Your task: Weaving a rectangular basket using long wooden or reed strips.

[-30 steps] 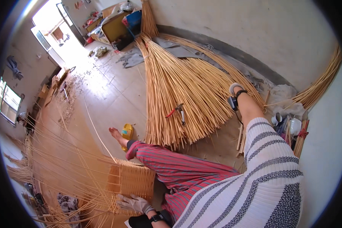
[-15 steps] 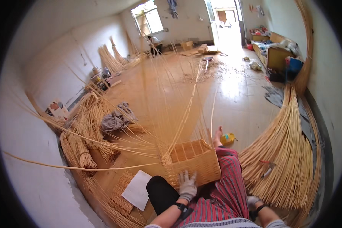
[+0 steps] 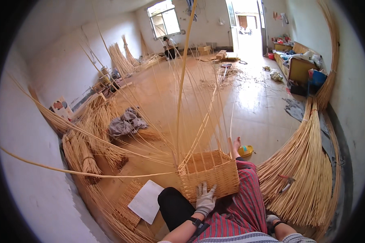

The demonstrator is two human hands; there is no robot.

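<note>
A woven wicker basket (image 3: 227, 178) lies across my lap, with long loose rods rising and fanning out from its weave. My left hand (image 3: 205, 199), in a pale work glove, presses flat on the near wall, fingers spread. My right hand (image 3: 272, 220), also gloved, is low beside my right thigh, near the cut ends of a large bundle of wicker rods (image 3: 298, 174). Its fingers are mostly hidden by the striped cloth (image 3: 247, 190) over my leg. One thick rod (image 3: 89, 174) reaches from the basket to the far left.
Red-handled pruning shears (image 3: 287, 183) lie on the right bundle. To the left are more rod bundles (image 3: 85, 162), a grey cloth (image 3: 127, 122), a woven panel (image 3: 127, 206) and a white sheet (image 3: 146, 201). Another person (image 3: 171, 47) sits by the far window. A yellow container (image 3: 245, 150) stands near my foot.
The whole view has shifted slightly, and the basket appears a little farther right. The long upright rods have swung. My left hand stays on the basket wall; my right stays beside my thigh.
</note>
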